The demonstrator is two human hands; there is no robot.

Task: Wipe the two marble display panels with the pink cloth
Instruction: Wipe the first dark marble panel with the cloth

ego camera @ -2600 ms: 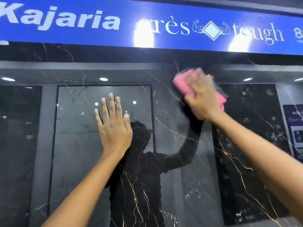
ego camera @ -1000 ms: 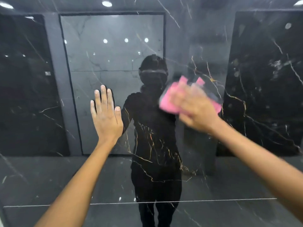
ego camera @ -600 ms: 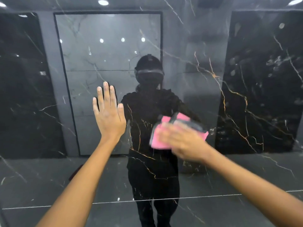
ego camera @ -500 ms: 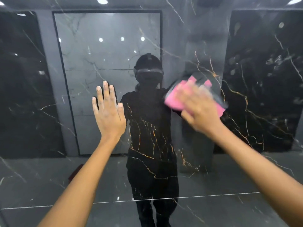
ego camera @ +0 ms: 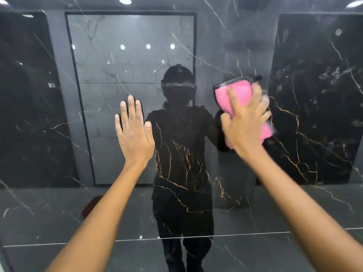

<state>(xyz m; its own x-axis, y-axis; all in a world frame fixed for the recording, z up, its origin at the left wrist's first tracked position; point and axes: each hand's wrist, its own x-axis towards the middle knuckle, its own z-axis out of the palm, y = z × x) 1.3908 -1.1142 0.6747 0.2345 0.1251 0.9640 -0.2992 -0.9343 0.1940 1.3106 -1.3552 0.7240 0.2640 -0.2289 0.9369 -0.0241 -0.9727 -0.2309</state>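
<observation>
Pink cloth (ego camera: 238, 95) back up at shoulder height on the marble panel (ego camera: 196, 163), mid-stroke.

Half a second ago the cloth was about level with the reflected headset; a moment before that it had dipped to the reflection's chest, and earlier it was high up under the blue sign, so the wiping runs in up-and-down passes that work down and across the dark, gold-veined slab. By my reading the first panel is only partly covered and its lower part, below the pale seam, is not yet reached. The right hand (ego camera: 245, 122) presses the bunched cloth flat to the marble, fingers spread and slightly curled over it, pink showing above and below the palm. The left hand (ego camera: 135, 134) has stayed braced on the panel, fingers straight and together, holding nothing.
</observation>
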